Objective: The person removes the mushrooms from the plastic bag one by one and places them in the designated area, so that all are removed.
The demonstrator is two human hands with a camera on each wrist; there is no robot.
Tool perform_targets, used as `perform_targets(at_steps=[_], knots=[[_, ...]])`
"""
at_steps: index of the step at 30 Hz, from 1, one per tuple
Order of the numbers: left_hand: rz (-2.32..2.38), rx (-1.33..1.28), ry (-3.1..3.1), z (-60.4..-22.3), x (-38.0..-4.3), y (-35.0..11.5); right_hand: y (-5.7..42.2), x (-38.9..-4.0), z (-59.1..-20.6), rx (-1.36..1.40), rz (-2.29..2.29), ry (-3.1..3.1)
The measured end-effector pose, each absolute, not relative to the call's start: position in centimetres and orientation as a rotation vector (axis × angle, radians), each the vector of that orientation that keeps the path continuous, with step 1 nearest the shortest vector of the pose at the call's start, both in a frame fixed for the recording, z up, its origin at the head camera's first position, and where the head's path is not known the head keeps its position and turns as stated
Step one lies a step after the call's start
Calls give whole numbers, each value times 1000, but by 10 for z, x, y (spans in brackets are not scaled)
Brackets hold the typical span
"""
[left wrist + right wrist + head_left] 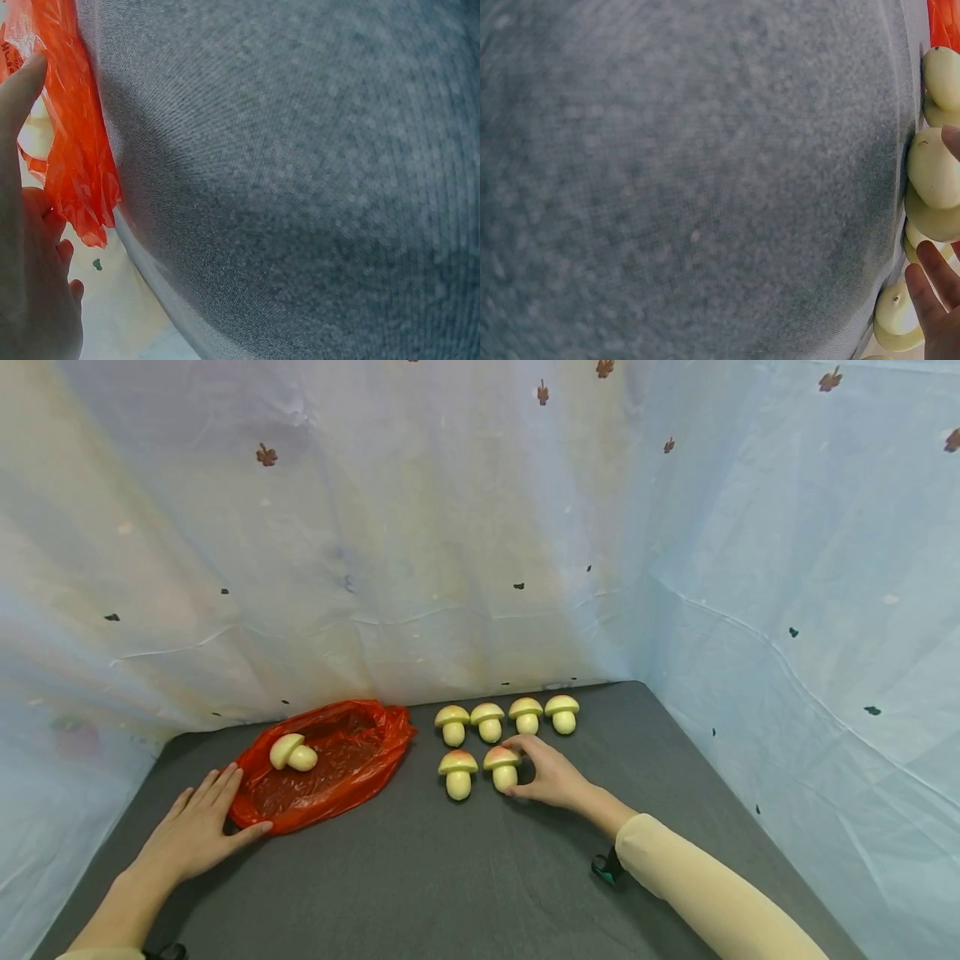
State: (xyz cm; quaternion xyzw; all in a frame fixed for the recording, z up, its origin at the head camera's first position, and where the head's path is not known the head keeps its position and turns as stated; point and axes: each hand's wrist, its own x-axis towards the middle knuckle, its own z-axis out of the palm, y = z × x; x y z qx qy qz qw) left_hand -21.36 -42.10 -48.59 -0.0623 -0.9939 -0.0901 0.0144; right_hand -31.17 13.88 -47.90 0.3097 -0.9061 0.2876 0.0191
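My left hand point(193, 835) lies with fingers spread at the near-left edge of a red plastic bag point(390, 739), its thumb along the bag's front rim. Inside the opened bag, a pale yellow toy mushroom point(295, 752) rests on its side. With thumb and fingers curved around it, my right hand point(553, 774) holds another toy mushroom point(501, 762) by cap and stem, at the right end of the nearer row. Just left of that one is a matching mushroom point(457, 775). In the right wrist view the thumb point(951, 141) overlaps the held mushroom's stem.
Behind, a row of several more mushrooms point(487, 722) runs along the back of the dark grey table point(420, 877). Pale patterned curtains point(465, 543) hang close behind the table and along its right side point(810, 610).
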Motion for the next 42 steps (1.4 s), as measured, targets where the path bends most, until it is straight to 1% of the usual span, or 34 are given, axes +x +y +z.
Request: perform_targets(at_steps=[15,22,33,42], knots=[[-288,-189,-3102,-484,-214,-420,138,-314,-479,966,917,-2792],[-297,-187,-3105,-485,-213,-421,132,-315,-470,951,967,-2769],[-299,-176,-3105,-484,-214,-425,97,-318,-445,1001,1076,-2664],[-287,-167,-3111,-484,-212,-424,58,-325,-431,1142,1037,-2603]])
